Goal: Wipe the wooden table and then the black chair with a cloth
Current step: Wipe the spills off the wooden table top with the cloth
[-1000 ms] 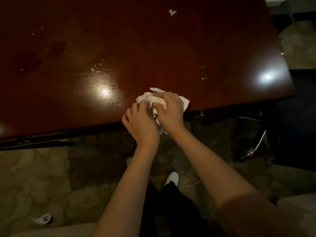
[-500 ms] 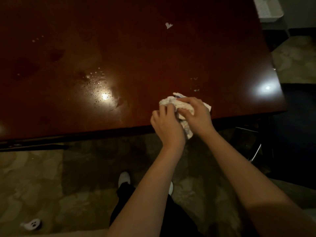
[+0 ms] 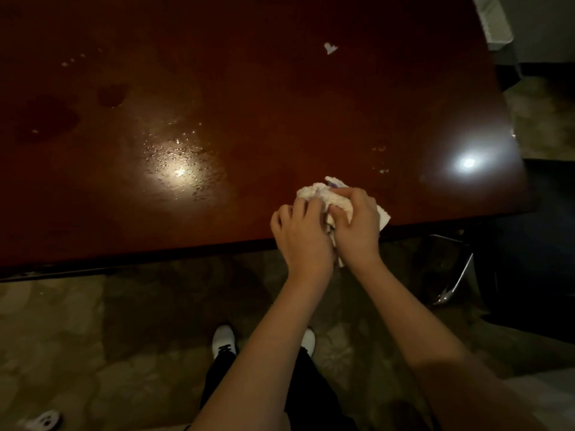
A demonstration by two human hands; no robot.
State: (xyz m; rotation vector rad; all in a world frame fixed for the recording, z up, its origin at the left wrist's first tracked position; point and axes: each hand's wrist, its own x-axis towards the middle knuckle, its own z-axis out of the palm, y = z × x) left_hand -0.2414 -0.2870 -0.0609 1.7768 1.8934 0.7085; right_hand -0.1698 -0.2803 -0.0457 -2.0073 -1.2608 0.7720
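Wet spots cover the wooden table (image 3: 280,104). Both hands, left (image 3: 303,236) and right (image 3: 357,227), grip the cloth (image 3: 326,194) at the near edge. Wiping is underway; next probably a sweep toward the droplets (image 3: 180,163).

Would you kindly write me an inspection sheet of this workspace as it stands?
Surface: dark wooden table, glossy, with droplets under the lamp glare, dark wet patches at far left and crumbs near the hands.
Job's things: white cloth, bunched at the near edge; black chair at right, untouched.
Clutter: small white scrap on the far side of the table.
Hands: left hand and right hand both grip the cloth.
Cables: nothing seen.
Surroundings: patterned carpet, white shoes, a small white object on the floor, a white basket at top right.
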